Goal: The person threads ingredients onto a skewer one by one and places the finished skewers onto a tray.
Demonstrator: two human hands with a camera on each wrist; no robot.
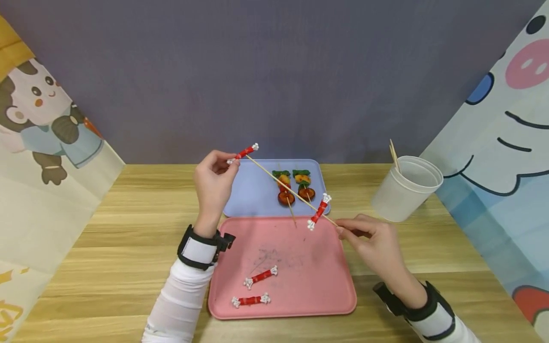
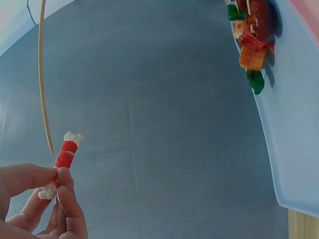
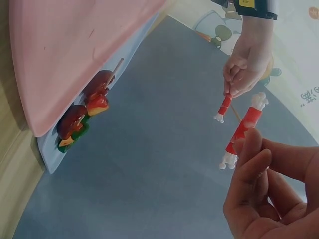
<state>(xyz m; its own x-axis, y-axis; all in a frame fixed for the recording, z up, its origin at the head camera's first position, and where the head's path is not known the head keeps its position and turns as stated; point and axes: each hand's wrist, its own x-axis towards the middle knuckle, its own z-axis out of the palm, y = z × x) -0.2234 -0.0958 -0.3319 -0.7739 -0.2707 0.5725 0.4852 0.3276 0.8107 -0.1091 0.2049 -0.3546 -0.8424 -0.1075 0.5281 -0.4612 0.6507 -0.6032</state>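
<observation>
My left hand pinches one end of a red roll with white knobbly ends, held up over the blue tray's left side. Between the fingertips of my right hand is the rear end of a wooden skewer. A second red roll is threaded crosswise on that skewer, close to the right fingers. The skewer's pointed end is right beside the roll in the left hand, as the left wrist view shows. Two more such rolls, an upper one and a lower one, lie on the pink tray.
Behind the pink tray is a blue tray bearing two loaded skewers of toy food, a left one and a right one. A white tub with wooden sticks stands at the right. A grey wall rises behind.
</observation>
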